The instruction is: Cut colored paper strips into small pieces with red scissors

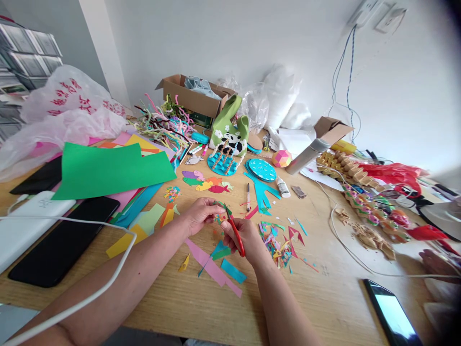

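Note:
My right hand [250, 240] is closed around the red handles of a pair of scissors [237, 236], whose dark blades point up toward my left hand. My left hand [201, 214] pinches a small piece of green paper [219, 203] right at the blades. Its exact shape is too small to make out. Small colored bits [218, 218] show between the hands. Under them lie a pink paper strip [209, 264] and blue paper pieces [233, 271]. Beyond the hands rest several paper fish [216, 189] in different colors, and a pile of tiny cut pieces [173, 193].
Green paper sheets [101, 168] top a stack at left, near a black phone [65, 240] and white cable. Paper scraps [279, 242] lie right of my hands. A glue bottle [283, 187], grey cylinder [308, 156] and panda bag [230, 132] stand behind. Another phone [391, 310] lies front right.

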`<state>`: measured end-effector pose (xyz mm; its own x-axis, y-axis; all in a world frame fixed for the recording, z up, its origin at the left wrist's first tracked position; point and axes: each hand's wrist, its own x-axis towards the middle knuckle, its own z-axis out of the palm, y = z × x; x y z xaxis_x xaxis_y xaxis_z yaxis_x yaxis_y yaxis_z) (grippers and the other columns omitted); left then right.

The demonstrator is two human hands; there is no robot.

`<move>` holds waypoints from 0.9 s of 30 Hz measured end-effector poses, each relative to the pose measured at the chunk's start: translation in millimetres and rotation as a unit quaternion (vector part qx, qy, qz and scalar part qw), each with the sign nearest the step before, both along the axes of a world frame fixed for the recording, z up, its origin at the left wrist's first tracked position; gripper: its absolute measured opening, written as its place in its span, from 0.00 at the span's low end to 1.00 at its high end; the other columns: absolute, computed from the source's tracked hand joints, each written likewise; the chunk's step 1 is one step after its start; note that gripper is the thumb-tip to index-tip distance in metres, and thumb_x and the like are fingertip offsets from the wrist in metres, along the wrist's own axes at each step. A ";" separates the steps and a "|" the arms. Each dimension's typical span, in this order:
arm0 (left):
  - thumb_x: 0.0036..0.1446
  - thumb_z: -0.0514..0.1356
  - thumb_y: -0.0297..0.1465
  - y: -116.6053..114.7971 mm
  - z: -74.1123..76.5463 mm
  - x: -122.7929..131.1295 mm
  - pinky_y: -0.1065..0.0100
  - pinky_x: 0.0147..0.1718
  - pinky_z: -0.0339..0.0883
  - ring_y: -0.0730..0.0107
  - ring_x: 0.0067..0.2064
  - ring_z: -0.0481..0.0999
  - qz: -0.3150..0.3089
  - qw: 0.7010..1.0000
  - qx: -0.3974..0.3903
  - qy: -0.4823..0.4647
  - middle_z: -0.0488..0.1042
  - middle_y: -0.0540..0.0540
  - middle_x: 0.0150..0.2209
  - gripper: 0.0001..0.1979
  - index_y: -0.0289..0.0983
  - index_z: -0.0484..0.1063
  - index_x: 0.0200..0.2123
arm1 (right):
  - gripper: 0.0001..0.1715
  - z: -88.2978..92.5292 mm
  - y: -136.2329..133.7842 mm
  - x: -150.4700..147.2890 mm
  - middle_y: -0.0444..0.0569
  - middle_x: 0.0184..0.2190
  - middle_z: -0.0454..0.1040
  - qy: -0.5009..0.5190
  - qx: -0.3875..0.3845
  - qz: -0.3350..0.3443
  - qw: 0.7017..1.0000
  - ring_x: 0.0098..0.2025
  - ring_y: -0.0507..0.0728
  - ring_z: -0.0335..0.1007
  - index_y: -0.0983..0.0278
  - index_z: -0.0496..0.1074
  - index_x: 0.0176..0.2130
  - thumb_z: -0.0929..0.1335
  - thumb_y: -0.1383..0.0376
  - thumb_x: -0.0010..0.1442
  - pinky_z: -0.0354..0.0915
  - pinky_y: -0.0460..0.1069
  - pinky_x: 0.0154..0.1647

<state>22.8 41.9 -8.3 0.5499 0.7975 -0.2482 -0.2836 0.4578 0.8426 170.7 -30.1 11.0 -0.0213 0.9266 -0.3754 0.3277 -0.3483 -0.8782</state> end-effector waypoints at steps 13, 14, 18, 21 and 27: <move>0.34 0.69 0.30 0.8 3.2 -0.6 0.72 0.20 0.43 0.82 0.20 0.57 0.014 1.000 -0.017 0.012 0.66 0.54 0.20 0.11 0.33 0.73 0.25 | 0.28 0.6 -0.6 -0.2 0.44 0.15 0.71 0.002 -0.001 0.003 1.000 0.13 0.49 0.62 0.65 0.65 0.21 0.71 0.44 0.48 0.56 0.43 0.11; 0.34 0.69 0.30 0.9 3.4 -0.6 0.72 0.20 0.44 0.82 0.19 0.57 0.021 0.999 -0.021 0.015 0.66 0.54 0.19 0.12 0.33 0.73 0.25 | 0.28 1.3 -0.5 -0.4 0.44 0.15 0.71 0.002 -0.002 0.003 1.000 0.13 0.49 0.62 0.65 0.65 0.21 0.71 0.44 0.48 0.56 0.42 0.11; 0.32 0.69 0.31 1.5 3.6 -0.3 0.73 0.19 0.44 0.82 0.19 0.57 0.028 0.999 -0.020 0.023 0.65 0.54 0.19 0.13 0.33 0.73 0.25 | 0.29 2.6 -0.2 -0.4 0.44 0.15 0.71 -0.001 -0.004 0.005 1.000 0.13 0.49 0.62 0.65 0.64 0.21 0.71 0.43 0.48 0.55 0.42 0.11; 0.32 0.69 0.31 1.8 3.4 0.1 0.73 0.19 0.44 0.82 0.19 0.57 0.022 0.999 -0.010 0.031 0.65 0.54 0.19 0.13 0.33 0.73 0.24 | 0.29 2.6 -0.3 0.2 0.45 0.15 0.71 -0.005 -0.001 0.010 1.000 0.14 0.49 0.63 0.65 0.65 0.21 0.70 0.43 0.49 0.56 0.43 0.12; 0.33 0.67 0.30 2.0 4.8 -0.2 0.72 0.18 0.42 0.82 0.19 0.57 0.015 0.999 -0.005 0.041 0.65 0.54 0.18 0.11 0.33 0.72 0.23 | 0.28 2.5 -0.7 0.3 0.45 0.15 0.71 -0.002 -0.003 0.011 1.000 0.14 0.49 0.63 0.66 0.66 0.20 0.71 0.45 0.49 0.57 0.42 0.12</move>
